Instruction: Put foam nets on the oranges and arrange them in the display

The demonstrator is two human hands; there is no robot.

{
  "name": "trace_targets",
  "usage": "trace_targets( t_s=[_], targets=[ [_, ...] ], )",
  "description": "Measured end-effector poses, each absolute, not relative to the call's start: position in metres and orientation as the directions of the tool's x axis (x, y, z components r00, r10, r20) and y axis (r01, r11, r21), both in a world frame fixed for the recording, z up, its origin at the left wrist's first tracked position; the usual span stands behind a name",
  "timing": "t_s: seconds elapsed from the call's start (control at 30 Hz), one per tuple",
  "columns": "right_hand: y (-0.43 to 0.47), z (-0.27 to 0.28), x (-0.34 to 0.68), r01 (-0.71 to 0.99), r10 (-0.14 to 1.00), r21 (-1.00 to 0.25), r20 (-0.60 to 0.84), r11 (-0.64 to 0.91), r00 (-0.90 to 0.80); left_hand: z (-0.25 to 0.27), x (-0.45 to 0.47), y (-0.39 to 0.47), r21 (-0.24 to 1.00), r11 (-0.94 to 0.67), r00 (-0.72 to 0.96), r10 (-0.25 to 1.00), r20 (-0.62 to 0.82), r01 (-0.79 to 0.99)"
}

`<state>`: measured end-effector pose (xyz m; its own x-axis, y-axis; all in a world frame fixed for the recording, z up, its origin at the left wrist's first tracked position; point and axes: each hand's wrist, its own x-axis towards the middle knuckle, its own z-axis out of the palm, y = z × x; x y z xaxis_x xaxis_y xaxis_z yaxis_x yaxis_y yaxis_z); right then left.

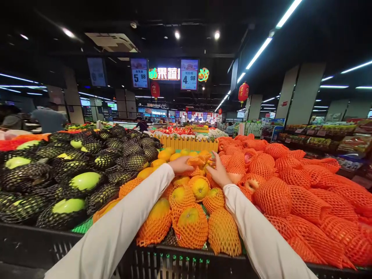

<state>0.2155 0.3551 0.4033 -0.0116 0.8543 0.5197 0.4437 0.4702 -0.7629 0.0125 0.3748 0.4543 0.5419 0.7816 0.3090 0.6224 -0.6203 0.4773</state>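
Note:
In the head view both my hands reach forward over a heap of oranges point(200, 188), many wrapped in orange foam nets. My left hand point(180, 165) comes in from the left, its fingers closed at an orange foam net point(200, 160) near the back of the heap. What lies inside that net I cannot make out. On its other side is my right hand point(218, 170), with thumb and forefinger stretched apart beside the net and the fruit. A netted orange point(190, 226) and a larger netted one point(224, 232) sit at the front, below my wrists.
Green fruit in black nets point(85, 181) fills the left side. Apples in red foam nets point(273, 195) are piled on the right. A black crate edge point(174, 257) runs along the front, and a yellow picket fence point(186, 144) stands behind. A person point(49, 116) is far left.

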Motion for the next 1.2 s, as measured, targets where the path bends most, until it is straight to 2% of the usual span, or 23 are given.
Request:
trace_targets(
  t_s=[0.13,0.23,0.37,0.43,0.5,0.57,0.6,0.67,0.73,0.8,0.83,0.9,1.0,1.13,1.2],
  targets=[
    [0.347,0.403,0.213,0.606,0.789,-0.586,0.604,0.537,-0.115,0.444,0.003,0.378,0.437,-0.670,0.574,0.741,0.348,0.600],
    [0.344,0.406,0.212,0.748,0.775,-0.461,0.622,0.476,-0.110,0.443,0.004,0.380,0.420,-0.743,0.573,0.669,0.473,0.521],
    [0.346,0.415,0.210,0.878,0.808,-0.269,0.556,0.396,-0.194,0.445,-0.001,0.381,0.397,-0.705,0.302,0.646,0.701,0.587],
    [0.347,0.419,0.210,0.884,0.802,-0.285,0.579,0.371,-0.149,0.448,-0.006,0.378,0.414,-0.642,0.120,0.620,0.776,0.645],
    [0.346,0.421,0.209,0.858,0.768,-0.363,0.638,0.364,-0.057,0.451,-0.009,0.373,0.449,-0.567,-0.088,0.549,0.831,0.691],
    [0.341,0.422,0.208,0.818,0.730,-0.406,0.683,0.408,-0.025,0.452,-0.010,0.369,0.458,-0.486,-0.216,0.474,0.854,0.744],
    [0.338,0.422,0.208,0.800,0.712,-0.405,0.701,0.443,-0.039,0.451,-0.010,0.369,0.438,-0.447,-0.203,0.482,0.853,0.780],
    [0.332,0.423,0.207,0.764,0.683,-0.400,0.726,0.507,-0.072,0.447,-0.010,0.370,0.339,-0.403,-0.007,0.636,0.772,0.850],
    [0.329,0.424,0.208,0.733,0.681,-0.425,0.728,0.531,-0.071,0.443,-0.010,0.375,0.235,-0.427,0.248,0.805,0.539,0.873],
    [0.328,0.423,0.209,0.717,0.697,-0.451,0.714,0.532,-0.067,0.440,-0.011,0.379,0.212,-0.459,0.359,0.852,0.381,0.863],
    [0.329,0.422,0.209,0.716,0.703,-0.450,0.707,0.533,-0.079,0.440,-0.012,0.380,0.228,-0.462,0.357,0.851,0.386,0.857],
    [0.331,0.421,0.210,0.720,0.703,-0.425,0.701,0.548,-0.121,0.441,-0.011,0.380,0.281,-0.479,0.307,0.818,0.486,0.831],
    [0.334,0.420,0.210,0.717,0.683,-0.398,0.715,0.572,-0.149,0.444,-0.005,0.374,0.375,-0.596,0.299,0.738,0.605,0.710],
    [0.330,0.424,0.207,0.666,0.598,-0.349,0.780,0.659,-0.183,0.443,0.003,0.370,0.553,-0.693,0.432,0.721,0.542,0.463],
    [0.326,0.426,0.205,0.633,0.556,-0.315,0.801,0.707,-0.223,0.441,0.004,0.371,0.578,-0.694,0.486,0.717,0.500,0.429]
  ],
)
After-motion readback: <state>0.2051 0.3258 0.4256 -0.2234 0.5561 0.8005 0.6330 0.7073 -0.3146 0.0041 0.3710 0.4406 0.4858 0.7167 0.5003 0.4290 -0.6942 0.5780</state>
